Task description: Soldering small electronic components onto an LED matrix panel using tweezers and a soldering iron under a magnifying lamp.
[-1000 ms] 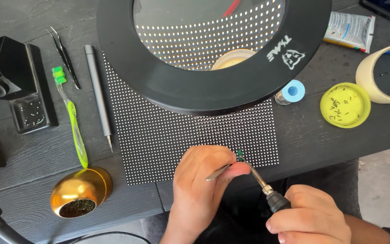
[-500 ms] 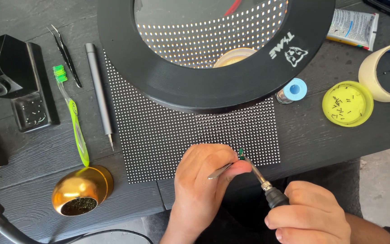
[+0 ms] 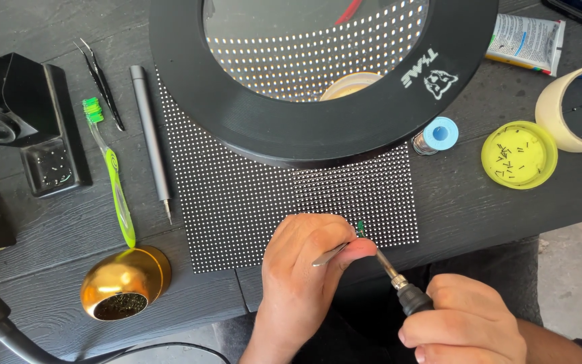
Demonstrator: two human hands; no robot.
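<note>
the left hand (image 3: 304, 276) is curled with thumb and fingers pinching a pair of tweezers (image 3: 331, 253), whose tips reach a small green part (image 3: 360, 228) at the near edge of the black dotted panel (image 3: 250, 209) lying flat on the dark wooden table (image 3: 48, 229). the right hand (image 3: 466, 327) is closed in a fist around the handle of a soldering iron (image 3: 399, 280), its tip touching the same spot just beside the tweezers. a round black magnifier lamp (image 3: 318, 128) hangs over the far part of the panel, with a green toothbrush (image 3: 112, 178), a grey pen-like tool (image 3: 149, 141) and a brass tip cleaner (image 3: 124, 283) to the left, and a yellow lid (image 3: 519, 154) holding tiny bits to the right.
</note>
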